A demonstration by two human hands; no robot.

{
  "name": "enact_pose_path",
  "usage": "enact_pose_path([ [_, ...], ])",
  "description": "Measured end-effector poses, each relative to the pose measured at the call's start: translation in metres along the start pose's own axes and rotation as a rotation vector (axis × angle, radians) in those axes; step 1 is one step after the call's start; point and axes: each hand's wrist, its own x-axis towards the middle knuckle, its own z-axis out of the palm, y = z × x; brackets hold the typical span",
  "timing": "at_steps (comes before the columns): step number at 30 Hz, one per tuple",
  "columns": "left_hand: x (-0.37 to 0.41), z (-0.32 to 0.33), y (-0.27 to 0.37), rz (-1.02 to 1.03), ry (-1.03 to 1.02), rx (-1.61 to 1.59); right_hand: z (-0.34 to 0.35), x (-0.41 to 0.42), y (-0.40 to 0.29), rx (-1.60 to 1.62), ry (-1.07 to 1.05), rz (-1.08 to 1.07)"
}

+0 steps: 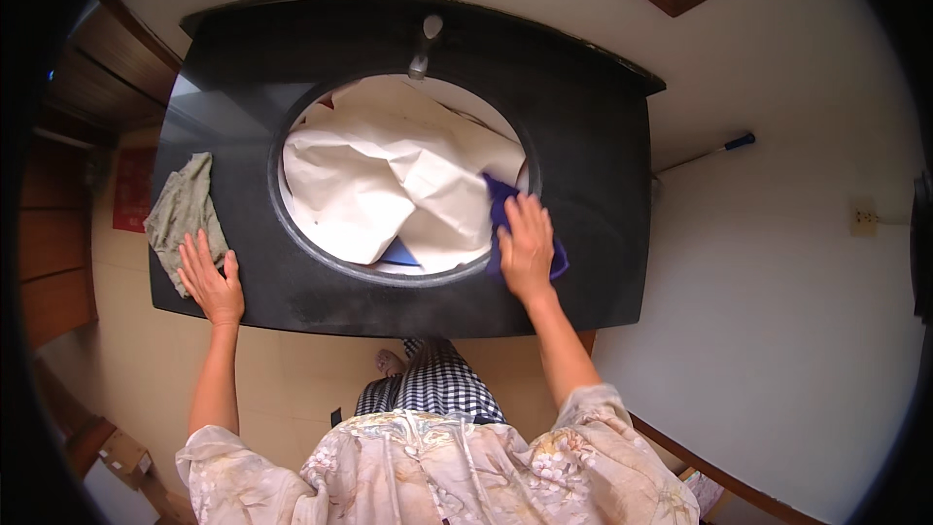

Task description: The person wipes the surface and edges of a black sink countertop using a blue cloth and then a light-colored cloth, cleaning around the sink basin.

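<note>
A black countertop [590,233] with an oval basin lies before me. Crumpled white sheet material [364,182], paper or cloth, fills the basin, and a small blue piece [399,254] shows beneath it. My right hand [526,244] presses on a purple cloth [501,193] at the basin's right rim; the hand is slightly blurred. On the counter's left part, my left hand [211,281] rests palm down with its fingers over the lower part of a grey-green cloth [182,197]. Its fingers are spread and do not grip the cloth.
A metal faucet [423,51] stands behind the basin. White wall borders the counter at the back and right, with a blue-handled rod [738,142] leaning there and a wall socket [864,217] farther right. Wooden drawers [58,233] stand at the left. Cardboard boxes [124,456] are at lower left.
</note>
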Motion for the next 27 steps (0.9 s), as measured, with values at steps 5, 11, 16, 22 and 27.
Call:
enact_pose_path([
  [5,-0.002,-0.007,0.0,-0.011,-0.015,0.013,-0.019,-0.044,0.047,-0.031,0.083,0.175],
  [11,0.002,-0.01,0.006,-0.011,-0.03,0.009,0.011,0.111,0.103,-0.032,0.196,0.116],
  [16,0.003,-0.01,0.013,-0.007,-0.037,-0.029,0.026,0.189,0.059,-0.119,0.183,-0.115],
  [22,0.001,-0.017,0.002,-0.011,-0.048,-0.011,0.001,0.023,0.071,-0.046,0.148,0.196],
  [27,0.003,-0.017,0.012,-0.015,-0.042,-0.013,-0.033,-0.069,0.172,-0.349,0.355,0.708],
])
